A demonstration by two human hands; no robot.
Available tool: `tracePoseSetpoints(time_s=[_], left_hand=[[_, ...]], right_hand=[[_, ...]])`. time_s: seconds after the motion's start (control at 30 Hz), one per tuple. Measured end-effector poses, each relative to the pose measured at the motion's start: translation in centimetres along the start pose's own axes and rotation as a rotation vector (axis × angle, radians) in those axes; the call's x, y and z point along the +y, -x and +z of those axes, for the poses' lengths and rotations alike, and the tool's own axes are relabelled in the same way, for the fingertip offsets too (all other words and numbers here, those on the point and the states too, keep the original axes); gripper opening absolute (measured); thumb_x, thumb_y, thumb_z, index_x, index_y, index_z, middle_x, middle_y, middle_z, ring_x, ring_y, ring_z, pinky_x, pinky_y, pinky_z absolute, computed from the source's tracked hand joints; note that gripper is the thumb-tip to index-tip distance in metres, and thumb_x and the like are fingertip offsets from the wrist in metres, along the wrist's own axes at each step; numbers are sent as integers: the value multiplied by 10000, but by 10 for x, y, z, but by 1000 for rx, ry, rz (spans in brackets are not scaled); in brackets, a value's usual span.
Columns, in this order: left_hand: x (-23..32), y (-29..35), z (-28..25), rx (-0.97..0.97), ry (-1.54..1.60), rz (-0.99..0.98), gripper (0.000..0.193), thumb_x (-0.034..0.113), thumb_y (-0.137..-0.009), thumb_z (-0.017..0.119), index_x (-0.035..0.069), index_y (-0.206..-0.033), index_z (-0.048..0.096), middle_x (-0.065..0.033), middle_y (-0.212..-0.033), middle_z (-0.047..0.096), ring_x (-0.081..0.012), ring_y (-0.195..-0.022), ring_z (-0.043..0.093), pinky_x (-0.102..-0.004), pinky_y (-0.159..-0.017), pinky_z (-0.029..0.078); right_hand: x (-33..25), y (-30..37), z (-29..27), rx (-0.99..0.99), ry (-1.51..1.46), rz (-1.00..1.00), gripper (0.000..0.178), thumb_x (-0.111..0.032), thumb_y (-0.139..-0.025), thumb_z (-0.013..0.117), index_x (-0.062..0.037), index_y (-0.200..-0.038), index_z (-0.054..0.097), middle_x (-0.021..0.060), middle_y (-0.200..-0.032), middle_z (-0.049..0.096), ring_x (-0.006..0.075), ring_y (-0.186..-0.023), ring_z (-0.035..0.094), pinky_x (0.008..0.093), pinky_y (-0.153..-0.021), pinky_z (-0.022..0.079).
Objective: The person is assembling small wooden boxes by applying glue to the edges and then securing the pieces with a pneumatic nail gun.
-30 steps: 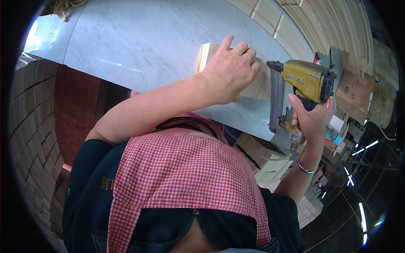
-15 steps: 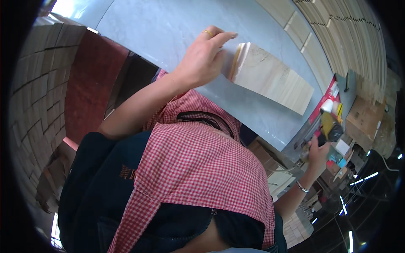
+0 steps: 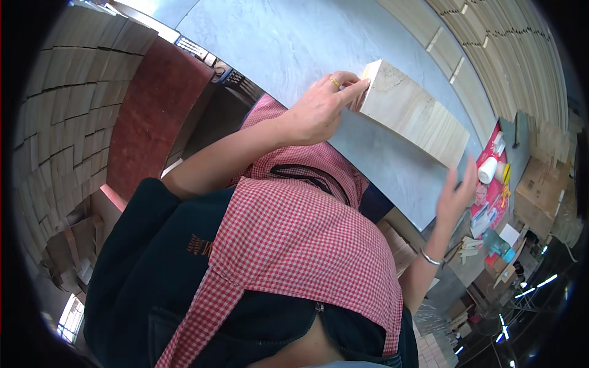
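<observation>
A pale wood-grained stack of boards [image 3: 417,113] lies slantwise on the grey-blue tabletop [image 3: 276,49]; its layers are hard to tell apart. My left hand [image 3: 322,107], with a gold ring, has its fingers bent against the stack's left end. The fingertips touch that end face, and the thumb is partly hidden. Close to the stack's right end is my right hand [image 3: 455,195], blurred, its fingers stretched and apart with nothing seen in them. I cannot tell whether it touches the stack.
Long rows of boards [image 3: 515,61] line the table's far right side. On a red surface at right lie a white roll [image 3: 488,170] and yellow scissors [image 3: 505,195], with a blue-capped bottle [image 3: 498,244] nearer. Piled boards [image 3: 86,92] and a dark red panel [image 3: 156,104] stand left.
My left hand has come to the stack's left end and bent its fingers against it. My right hand has moved from the cluttered right side to near the stack's right end, fingers spread.
</observation>
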State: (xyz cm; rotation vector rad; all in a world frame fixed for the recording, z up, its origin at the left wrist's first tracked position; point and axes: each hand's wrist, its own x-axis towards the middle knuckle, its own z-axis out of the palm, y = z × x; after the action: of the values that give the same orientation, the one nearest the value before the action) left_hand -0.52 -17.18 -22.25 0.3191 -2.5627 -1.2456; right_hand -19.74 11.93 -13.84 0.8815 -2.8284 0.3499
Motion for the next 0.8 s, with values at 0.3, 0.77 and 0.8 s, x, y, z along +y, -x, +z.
tracePoseSetpoints(time_s=[0.3, 0.77, 0.8], left_hand=[[14, 26, -10, -14, 32, 31, 600, -98, -854, 481, 27, -1441, 499, -218, -1436, 474, -368, -1183, 525, -435, -1029, 467], [51, 24, -54, 46, 776, -235, 643, -148, -842, 491, 39, -1457, 482, -131, -1404, 530, -226, -1186, 549, -393, -1051, 435], [56, 17, -50, 0, 796, -211, 645, -143, -846, 494, 37, -1465, 474, -133, -1394, 536, -228, -1179, 554, -391, -1051, 435]], right_hand=[[-55, -6, 38, -77, -134, -289, 443, -252, -1030, 519, -86, -1438, 562, 160, -1486, 518, 391, -1410, 425, 461, -1173, 332], [185, -63, 11, 196, 0, 277, 380, -253, -962, 613, -40, -1275, 642, 165, -1261, 670, 345, -1129, 639, 426, -959, 512], [230, -59, 12, 140, 128, 421, 420, -282, -946, 625, -61, -1303, 627, 176, -1247, 672, 362, -1122, 641, 439, -952, 515]])
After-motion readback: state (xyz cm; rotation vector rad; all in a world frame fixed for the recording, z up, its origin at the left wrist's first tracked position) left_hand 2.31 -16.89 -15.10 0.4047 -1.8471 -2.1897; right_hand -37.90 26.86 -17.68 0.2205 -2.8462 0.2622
